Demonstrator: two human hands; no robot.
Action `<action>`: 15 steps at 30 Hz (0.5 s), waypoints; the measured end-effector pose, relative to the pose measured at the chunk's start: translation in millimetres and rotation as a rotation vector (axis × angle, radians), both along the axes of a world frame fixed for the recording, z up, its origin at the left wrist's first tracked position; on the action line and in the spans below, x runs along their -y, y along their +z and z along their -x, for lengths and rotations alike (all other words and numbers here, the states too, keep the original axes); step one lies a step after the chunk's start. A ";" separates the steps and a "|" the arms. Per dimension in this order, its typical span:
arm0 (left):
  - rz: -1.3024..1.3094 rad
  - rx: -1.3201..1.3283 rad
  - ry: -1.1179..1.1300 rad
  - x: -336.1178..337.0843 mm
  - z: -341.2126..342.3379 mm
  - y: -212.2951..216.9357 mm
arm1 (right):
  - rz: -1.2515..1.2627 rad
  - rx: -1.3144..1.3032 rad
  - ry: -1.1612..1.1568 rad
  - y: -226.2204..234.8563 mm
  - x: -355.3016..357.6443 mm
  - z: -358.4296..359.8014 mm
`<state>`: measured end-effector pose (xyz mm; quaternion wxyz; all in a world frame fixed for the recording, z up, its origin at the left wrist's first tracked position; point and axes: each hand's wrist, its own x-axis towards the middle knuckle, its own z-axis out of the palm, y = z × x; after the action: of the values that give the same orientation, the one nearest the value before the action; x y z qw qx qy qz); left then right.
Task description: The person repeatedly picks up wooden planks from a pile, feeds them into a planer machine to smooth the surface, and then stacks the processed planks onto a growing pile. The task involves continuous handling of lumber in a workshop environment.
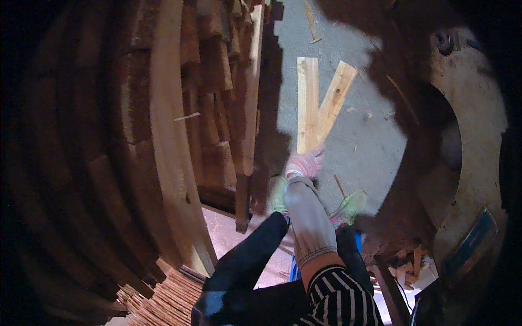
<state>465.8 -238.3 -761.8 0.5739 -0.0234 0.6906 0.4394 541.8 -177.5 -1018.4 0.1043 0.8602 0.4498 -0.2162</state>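
My right hand [306, 163], in a pinkish striped knit glove, is closed around the near ends of two short wooden boards. The left board [308, 103] points straight away from me. Fanned out to its right is the other board [338, 96], which has dark knots. They spread in a V over the grey floor, and their near ends overlap at the glove. A grey sleeve cover [310, 217] wraps the right forearm. My left hand is out of the picture.
Stacked timber [217, 65] rises along the left, with a long upright plank [174, 136] in front. Many thin wooden strips [168, 296] lie lower left. A worn wooden worktop [473, 136] curves along the right. Wood scraps [312, 24] litter the floor around my green shoes [353, 205].
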 end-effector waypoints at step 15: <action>-0.404 -0.333 0.167 -65.8 231.0 415.9 | 0.027 -1.174 -0.178 402.6 -15.3 -125.8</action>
<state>234.8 -172.5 -345.9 0.4074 0.1071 0.6693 0.6121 667.6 -162.2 -615.8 -0.1695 0.6296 0.3555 -0.6697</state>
